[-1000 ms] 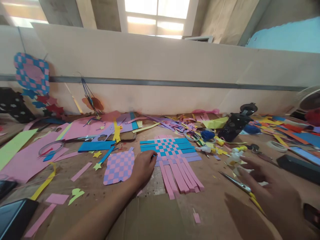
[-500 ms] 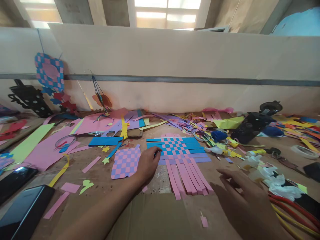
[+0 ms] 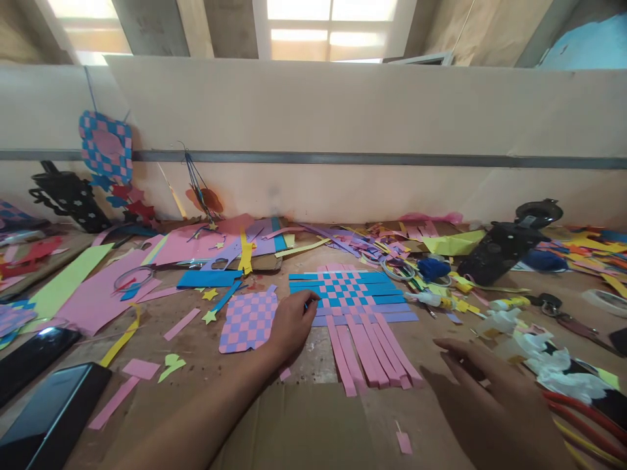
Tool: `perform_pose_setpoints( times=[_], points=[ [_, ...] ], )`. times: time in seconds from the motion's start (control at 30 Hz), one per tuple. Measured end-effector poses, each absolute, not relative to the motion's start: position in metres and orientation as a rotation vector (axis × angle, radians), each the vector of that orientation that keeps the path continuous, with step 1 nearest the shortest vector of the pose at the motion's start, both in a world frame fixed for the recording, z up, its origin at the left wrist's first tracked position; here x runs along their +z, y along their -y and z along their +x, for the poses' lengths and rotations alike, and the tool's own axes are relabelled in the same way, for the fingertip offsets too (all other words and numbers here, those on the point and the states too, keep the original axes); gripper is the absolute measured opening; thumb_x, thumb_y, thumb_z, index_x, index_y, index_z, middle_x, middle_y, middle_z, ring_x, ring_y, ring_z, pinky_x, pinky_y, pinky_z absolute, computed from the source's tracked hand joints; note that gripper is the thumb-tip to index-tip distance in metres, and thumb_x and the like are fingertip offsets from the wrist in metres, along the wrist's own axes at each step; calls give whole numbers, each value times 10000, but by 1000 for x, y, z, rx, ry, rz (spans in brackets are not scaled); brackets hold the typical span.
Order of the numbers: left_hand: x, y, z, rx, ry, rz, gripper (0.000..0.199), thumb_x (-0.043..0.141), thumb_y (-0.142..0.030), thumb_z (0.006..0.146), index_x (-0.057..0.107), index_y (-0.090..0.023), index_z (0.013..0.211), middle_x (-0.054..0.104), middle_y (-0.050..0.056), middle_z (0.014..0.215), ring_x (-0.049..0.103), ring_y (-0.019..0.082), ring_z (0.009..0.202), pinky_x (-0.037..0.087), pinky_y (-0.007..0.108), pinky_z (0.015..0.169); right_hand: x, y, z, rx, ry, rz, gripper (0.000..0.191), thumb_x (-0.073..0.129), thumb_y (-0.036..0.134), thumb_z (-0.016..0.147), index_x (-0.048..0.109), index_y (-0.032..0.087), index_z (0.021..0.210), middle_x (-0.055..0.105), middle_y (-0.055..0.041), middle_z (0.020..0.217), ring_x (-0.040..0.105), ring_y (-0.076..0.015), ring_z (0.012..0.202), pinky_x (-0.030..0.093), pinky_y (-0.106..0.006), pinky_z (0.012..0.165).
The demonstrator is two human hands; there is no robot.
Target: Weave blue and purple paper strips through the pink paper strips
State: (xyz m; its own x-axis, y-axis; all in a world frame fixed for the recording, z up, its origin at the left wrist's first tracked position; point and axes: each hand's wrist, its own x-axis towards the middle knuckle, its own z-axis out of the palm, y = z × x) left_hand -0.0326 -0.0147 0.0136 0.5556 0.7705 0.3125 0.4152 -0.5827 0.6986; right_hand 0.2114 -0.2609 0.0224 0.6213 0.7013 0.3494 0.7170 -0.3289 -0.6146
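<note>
Along the cluttered desk (image 3: pixel 147 343) below a cream wall (image 3: pixel 313 111), a pink-and-lilac woven paper square (image 3: pixel 248 321) lies just beside the left hand (image 3: pixel 292 326), whose fingertips touch the left edge of a pink-and-blue paper weave (image 3: pixel 350 290), any grip hidden; the weave's loose pink strips run toward the person. The right hand (image 3: pixel 490 401) hovers open and empty, nearer crumpled white tissue (image 3: pixel 543 352).

Left hand (image 3: pixel 292 328), its fingertips half hidden at the woven paper mat (image 3: pixel 353 290), anything held too small to tell, right hand (image 3: pixel 490 408) cut off below, smartphone (image 3: pixel 53 408) and red wires (image 3: pixel 582 418) cropped
</note>
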Motion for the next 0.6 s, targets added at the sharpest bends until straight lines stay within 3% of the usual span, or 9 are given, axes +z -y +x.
perform_pose_setpoints(
  times=[0.17, 0.43, 0.6],
  points=[
    [14, 15, -33, 827, -949, 2236, 205, 538, -212, 987, 742, -225, 1004, 801, 37, 1060, 727, 241, 986, 525, 360, 866, 26, 260, 209, -32, 1121, -2070, 320, 562, 471, 907, 779, 298, 1066, 800, -86, 1088, 742, -312, 893, 574, -428, 729],
    [13, 15, -33, 839, -948, 2248, 206, 538, -178, 977, 736, -226, 999, 799, 34, 1049, 723, 243, 996, 505, 349, 856, 21, 261, 215, -44, 1147, -2075, 303, 617, 471, 890, 789, 286, 1057, 810, -87, 1085, 749, -319, 922, 579, -425, 764],
    [13, 15, -33, 831, -940, 2228, 199, 535, -204, 985, 733, -223, 1002, 795, 44, 1058, 717, 247, 1001, 502, 352, 859, 26, 259, 208, -63, 1111, -2082, 325, 548, 483, 928, 785, 287, 1035, 806, -82, 1074, 741, -319, 903, 567, -461, 809]
  ],
)
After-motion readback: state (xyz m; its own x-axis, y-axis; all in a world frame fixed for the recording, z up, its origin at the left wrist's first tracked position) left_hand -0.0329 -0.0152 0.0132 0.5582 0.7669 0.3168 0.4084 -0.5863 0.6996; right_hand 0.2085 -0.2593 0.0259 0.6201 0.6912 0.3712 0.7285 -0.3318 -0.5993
